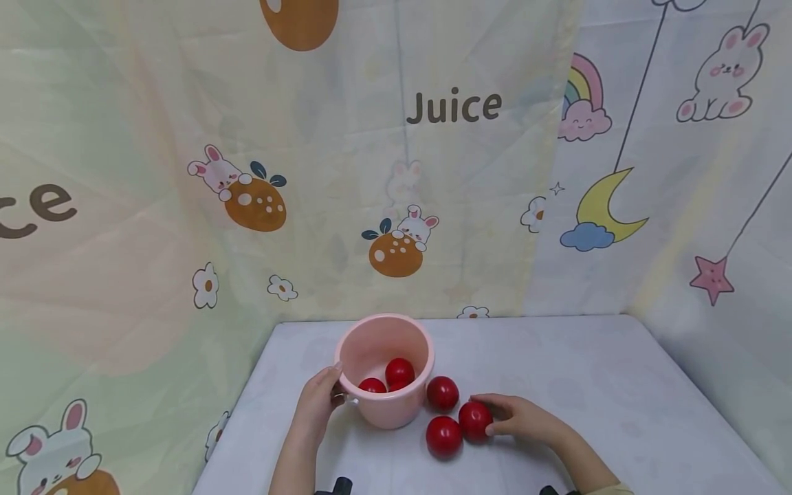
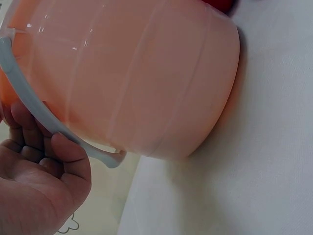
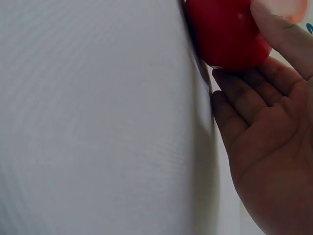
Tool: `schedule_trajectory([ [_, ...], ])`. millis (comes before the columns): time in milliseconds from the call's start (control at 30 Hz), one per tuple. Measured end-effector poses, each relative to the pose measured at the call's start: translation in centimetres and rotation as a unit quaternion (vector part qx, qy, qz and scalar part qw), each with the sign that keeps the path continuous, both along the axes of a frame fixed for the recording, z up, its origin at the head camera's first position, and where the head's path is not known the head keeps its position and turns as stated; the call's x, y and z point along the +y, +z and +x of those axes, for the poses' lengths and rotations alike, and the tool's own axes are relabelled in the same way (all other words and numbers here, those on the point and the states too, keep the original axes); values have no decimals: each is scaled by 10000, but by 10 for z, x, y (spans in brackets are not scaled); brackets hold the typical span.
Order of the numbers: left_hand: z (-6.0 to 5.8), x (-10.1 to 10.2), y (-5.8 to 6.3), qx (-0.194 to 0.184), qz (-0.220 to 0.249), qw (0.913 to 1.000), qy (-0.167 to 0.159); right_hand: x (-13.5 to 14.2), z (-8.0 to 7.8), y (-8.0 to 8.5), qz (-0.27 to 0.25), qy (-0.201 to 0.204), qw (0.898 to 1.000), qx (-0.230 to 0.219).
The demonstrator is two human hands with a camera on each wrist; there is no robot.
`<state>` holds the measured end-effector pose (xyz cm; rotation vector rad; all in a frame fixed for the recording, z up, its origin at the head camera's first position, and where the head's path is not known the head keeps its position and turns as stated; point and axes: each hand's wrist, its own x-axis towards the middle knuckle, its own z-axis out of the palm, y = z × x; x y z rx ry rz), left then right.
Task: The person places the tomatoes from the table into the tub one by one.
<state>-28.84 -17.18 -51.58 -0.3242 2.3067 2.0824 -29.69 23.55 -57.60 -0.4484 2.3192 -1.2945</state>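
A pink bucket (image 1: pixel 392 409) with a pale handle (image 2: pixel 46 115) stands on the table, several glossy red balls (image 1: pixel 399 372) lying inside it. My left hand (image 1: pixel 318 397) grips the bucket's left side at the rim, its fingers curled by the handle. To the right of the bucket, my right hand (image 1: pixel 522 419) holds a red ball (image 1: pixel 476 421) between thumb and fingers; in the right wrist view this ball (image 3: pixel 227 34) is low against the white tabletop. Two more red balls lie beside it, one ball (image 1: pixel 443 393) close to the bucket and another ball (image 1: pixel 444 437) nearer me.
The white table (image 1: pixel 557 364) reaches back to a printed cloth backdrop (image 1: pixel 470 206) with rabbits and fruit. Cloth also hangs along the left and right sides. Two small black objects (image 1: pixel 342 485) poke in at the bottom edge.
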Motion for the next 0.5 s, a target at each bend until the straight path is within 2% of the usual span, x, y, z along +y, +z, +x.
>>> schedule_trajectory([
  [500, 1, 0, -1, 92, 11, 10000, -38, 0, 1, -3, 195, -173, 9996, 144],
])
